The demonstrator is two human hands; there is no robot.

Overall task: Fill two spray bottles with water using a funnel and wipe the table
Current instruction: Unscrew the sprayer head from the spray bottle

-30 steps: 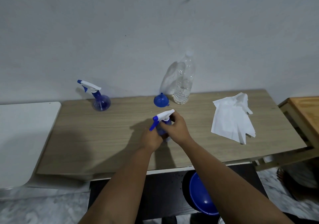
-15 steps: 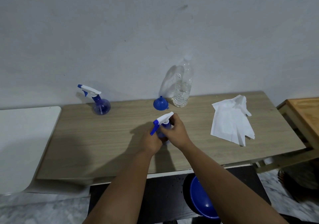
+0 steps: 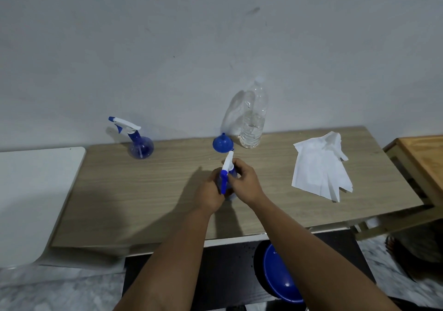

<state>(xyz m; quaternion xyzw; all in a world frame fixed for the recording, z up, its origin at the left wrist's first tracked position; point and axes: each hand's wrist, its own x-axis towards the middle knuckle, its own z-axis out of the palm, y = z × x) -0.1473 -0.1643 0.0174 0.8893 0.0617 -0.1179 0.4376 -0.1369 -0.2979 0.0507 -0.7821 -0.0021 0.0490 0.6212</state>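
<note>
My left hand [image 3: 209,192] wraps around the round blue body of the small translucent blue spray bottle [image 3: 227,186] at the middle of the wood-grain surface [image 3: 143,191]. My right hand [image 3: 244,181] pinches its white-and-blue trigger head [image 3: 226,167], fingers closed on it. Just beyond sits the blue plastic funnel [image 3: 222,143], beside the clear plastic water bottle [image 3: 253,119]. The second blue spray bottle [image 3: 137,140] stands far left; the white cloth [image 3: 321,167] lies right.

My forearms are bare to the elbow, no sleeves; my left hand [image 3: 209,194] and right hand [image 3: 244,181] wear nothing.
</note>
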